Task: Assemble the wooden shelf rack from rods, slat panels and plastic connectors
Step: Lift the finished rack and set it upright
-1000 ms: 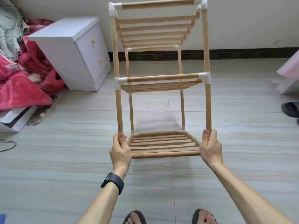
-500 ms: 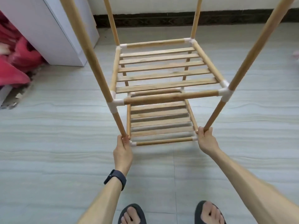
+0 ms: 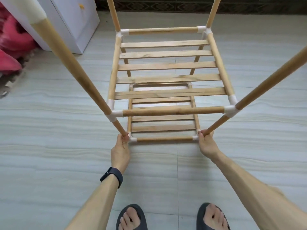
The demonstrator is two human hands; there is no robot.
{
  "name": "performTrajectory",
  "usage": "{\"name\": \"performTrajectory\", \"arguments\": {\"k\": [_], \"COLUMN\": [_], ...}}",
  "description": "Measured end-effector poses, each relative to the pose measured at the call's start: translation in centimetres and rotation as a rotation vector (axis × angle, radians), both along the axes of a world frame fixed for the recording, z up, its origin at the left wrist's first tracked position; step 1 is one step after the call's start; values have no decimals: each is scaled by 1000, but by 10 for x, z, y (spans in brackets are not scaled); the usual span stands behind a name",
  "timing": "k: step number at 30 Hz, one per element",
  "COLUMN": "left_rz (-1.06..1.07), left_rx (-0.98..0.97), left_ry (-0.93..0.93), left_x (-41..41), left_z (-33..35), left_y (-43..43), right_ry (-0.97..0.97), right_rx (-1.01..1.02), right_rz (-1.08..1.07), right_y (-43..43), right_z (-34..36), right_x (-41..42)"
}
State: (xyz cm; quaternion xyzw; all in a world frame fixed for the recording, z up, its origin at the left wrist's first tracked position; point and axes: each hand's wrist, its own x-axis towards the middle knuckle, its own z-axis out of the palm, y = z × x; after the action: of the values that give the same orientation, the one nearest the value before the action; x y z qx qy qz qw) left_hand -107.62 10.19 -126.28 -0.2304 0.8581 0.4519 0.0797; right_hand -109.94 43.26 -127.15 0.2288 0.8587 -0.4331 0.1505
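Note:
The wooden shelf rack [image 3: 172,111] stands upright on the tiled floor right in front of me, seen from above. Its middle slat panel [image 3: 167,65] sits over the bottom slat panel [image 3: 163,128], and white plastic connectors [image 3: 231,111] join the rods at the corners. My left hand [image 3: 121,150] grips the front left rod at its base, beside the bottom corner connector. My right hand [image 3: 206,142] grips the front right rod at its base. The rack's top tier is out of view.
A white bedside cabinet [image 3: 73,22] stands at the back left, with a pile of red bedding [image 3: 11,47] beside it. A dark skirting board [image 3: 166,4] runs along the far wall. My two feet in dark slippers [image 3: 131,216] stand close behind the rack.
The rack has gone from held tilted away from me to standing upright on the floor, close in. Both hands have kept their hold at the bases of the front rods.

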Motion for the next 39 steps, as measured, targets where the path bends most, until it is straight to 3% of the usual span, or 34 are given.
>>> {"name": "performTrajectory", "arguments": {"k": [9, 25, 36, 39], "left_rz": [72, 16, -14, -57], "left_rx": [105, 206, 185, 64], "left_ry": [9, 276, 616, 610], "left_x": [4, 33, 9, -11], "left_z": [17, 196, 371, 416], "left_y": [4, -1, -29, -36], "right_ry": [41, 289, 813, 942], "right_rx": [-255, -385, -180, -148], "right_rz": [-181, -136, -93, -81], "right_y": [-1, -6, 14, 21], "right_z": [13, 165, 350, 407], "right_x": [23, 70, 73, 58]}}
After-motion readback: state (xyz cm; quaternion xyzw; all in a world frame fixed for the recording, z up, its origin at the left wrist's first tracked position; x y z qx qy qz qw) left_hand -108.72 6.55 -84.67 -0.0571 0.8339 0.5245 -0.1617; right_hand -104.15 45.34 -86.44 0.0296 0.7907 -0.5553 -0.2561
